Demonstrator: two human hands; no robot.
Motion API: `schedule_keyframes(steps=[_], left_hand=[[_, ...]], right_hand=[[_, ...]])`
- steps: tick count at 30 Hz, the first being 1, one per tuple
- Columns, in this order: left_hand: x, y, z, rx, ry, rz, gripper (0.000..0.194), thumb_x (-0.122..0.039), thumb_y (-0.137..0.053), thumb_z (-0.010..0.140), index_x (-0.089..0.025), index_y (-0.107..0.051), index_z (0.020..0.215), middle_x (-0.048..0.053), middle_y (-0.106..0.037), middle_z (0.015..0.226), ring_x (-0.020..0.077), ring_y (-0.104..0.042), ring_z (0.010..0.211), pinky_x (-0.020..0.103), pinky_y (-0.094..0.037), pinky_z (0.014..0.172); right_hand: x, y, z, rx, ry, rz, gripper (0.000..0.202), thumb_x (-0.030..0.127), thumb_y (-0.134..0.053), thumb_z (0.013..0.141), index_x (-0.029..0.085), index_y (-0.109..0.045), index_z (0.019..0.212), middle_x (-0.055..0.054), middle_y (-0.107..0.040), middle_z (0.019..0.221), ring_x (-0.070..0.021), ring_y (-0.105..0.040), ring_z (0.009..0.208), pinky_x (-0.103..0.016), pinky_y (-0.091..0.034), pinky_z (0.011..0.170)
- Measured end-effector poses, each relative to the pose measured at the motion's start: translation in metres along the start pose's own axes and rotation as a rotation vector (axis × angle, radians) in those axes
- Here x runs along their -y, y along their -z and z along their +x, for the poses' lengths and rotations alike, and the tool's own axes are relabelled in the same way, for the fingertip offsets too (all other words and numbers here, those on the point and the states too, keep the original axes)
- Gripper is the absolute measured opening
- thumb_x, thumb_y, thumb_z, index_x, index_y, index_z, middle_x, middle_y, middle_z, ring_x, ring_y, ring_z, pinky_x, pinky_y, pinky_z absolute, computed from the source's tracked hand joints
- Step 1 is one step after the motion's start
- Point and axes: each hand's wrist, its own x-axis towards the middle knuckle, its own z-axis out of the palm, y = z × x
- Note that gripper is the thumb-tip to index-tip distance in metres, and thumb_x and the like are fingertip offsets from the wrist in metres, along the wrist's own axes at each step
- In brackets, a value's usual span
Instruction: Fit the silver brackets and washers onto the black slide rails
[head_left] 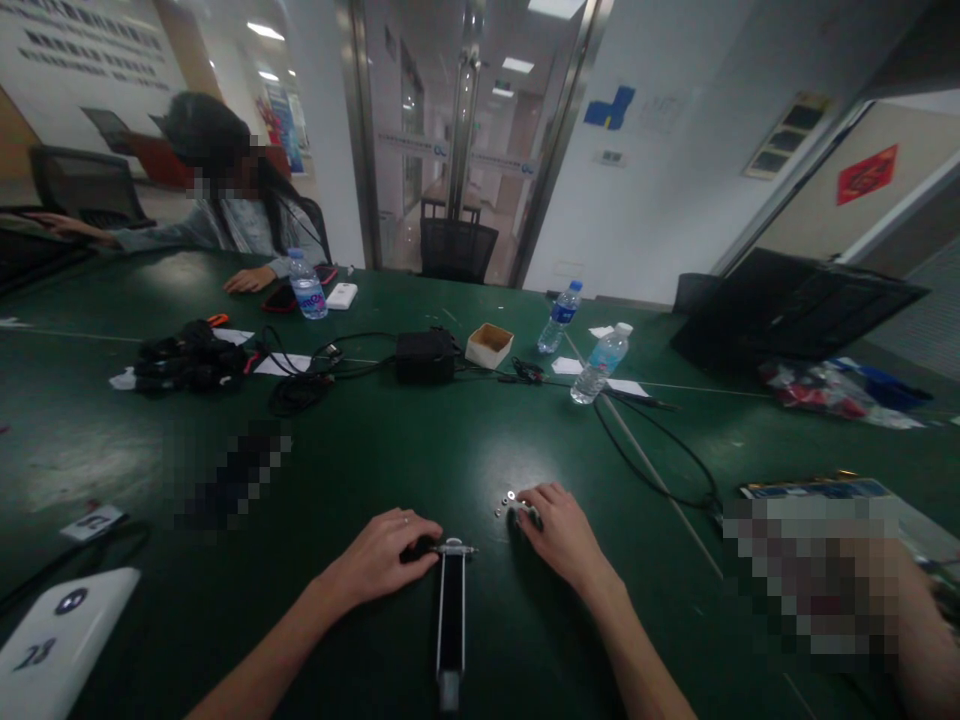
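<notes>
A long, narrow bar [451, 625] with a black face and metal edges lies on the green table in front of me, pointing away. A thin metal bolt [466, 549] runs crosswise at its far end. My left hand [386, 555] has thumb and index finger closed around the left end of this bolt. To the right, my right hand [559, 530] rests low over the table, thumb and fingers curved and apart. Several small, round, silver washers or nuts [511, 496] lie at its fingertips. Whether a fingertip touches one is too small to tell.
Ahead stand a small open box [490, 346], a black adapter block [426, 357] and water bottles [602, 363]. Cables and a black bundle [191, 360] lie left. A white device [67, 640] is near left. Another person's arm [919, 620] is at right; a person [232, 210] sits across.
</notes>
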Motion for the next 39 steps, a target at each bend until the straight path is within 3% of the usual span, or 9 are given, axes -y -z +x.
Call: schedule_keyframes(steps=[6, 18, 24, 39], left_hand=[[0.002, 0.000, -0.001, -0.009, 0.013, 0.006, 0.026, -0.027, -0.056, 0.088, -0.020, -0.063, 0.112, 0.004, -0.065, 0.100, 0.0147, -0.058, 0.081, 0.024, -0.048, 0.070], [-0.002, 0.004, -0.001, -0.037, 0.016, 0.014, 0.032, -0.029, -0.056, 0.087, -0.019, -0.059, 0.118, 0.005, -0.067, 0.102, 0.0150, -0.059, 0.081, 0.025, -0.049, 0.073], [-0.002, 0.005, -0.001, -0.020, 0.034, 0.025, 0.031, -0.030, -0.056, 0.088, -0.020, -0.059, 0.118, 0.004, -0.066, 0.103, 0.0158, -0.059, 0.084, 0.026, -0.048, 0.074], [-0.004, 0.004, -0.001, -0.011, 0.035, 0.016, 0.029, -0.027, -0.056, 0.087, -0.020, -0.060, 0.115, 0.004, -0.065, 0.104, 0.0168, -0.059, 0.087, 0.028, -0.048, 0.076]], right_hand=[[-0.008, -0.001, 0.001, 0.111, -0.038, -0.048, 0.025, 0.016, -0.047, 0.091, 0.021, -0.069, 0.102, -0.009, -0.065, 0.102, -0.0237, -0.054, 0.098, -0.034, -0.039, 0.081], [0.002, 0.001, -0.003, 0.158, -0.099, -0.092, 0.014, 0.017, -0.051, 0.084, 0.015, -0.064, 0.078, -0.010, -0.066, 0.088, -0.0237, -0.055, 0.090, -0.035, -0.033, 0.080], [-0.003, -0.001, -0.004, 0.101, -0.110, -0.098, 0.012, 0.022, -0.054, 0.084, 0.017, -0.064, 0.080, -0.009, -0.066, 0.089, -0.0237, -0.054, 0.088, -0.034, -0.033, 0.076], [0.012, 0.012, -0.004, 0.213, -0.126, -0.059, 0.012, 0.016, -0.052, 0.080, 0.013, -0.064, 0.079, -0.011, -0.065, 0.090, -0.0241, -0.054, 0.091, -0.035, -0.033, 0.080]])
